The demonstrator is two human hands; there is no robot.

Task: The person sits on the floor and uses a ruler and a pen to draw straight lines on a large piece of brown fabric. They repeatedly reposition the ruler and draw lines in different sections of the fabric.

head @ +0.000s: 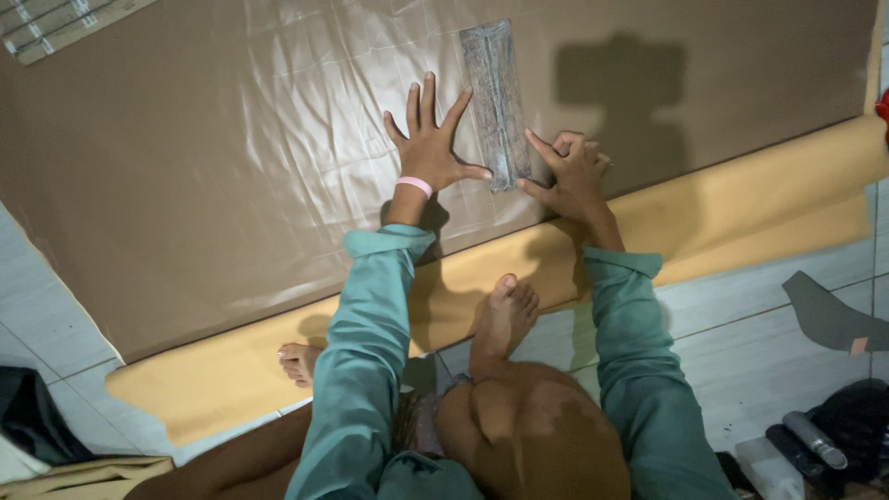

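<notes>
L hand [429, 148] flat on brown sheet [185, 167], fingers [428, 97] spread, thumb tip touching long clear ruler's [495, 102] left edge near its lower end. Pink band [415, 184] on wrist. R hand [572, 176] on ruler's other side, index and thumb tips just beside its lower right edge, other fingers curled. Ruler runs up away from fingertips. Yellow strip [759, 208] below both wrists; bare foot [505, 315] between the teal sleeves [361, 352].
</notes>
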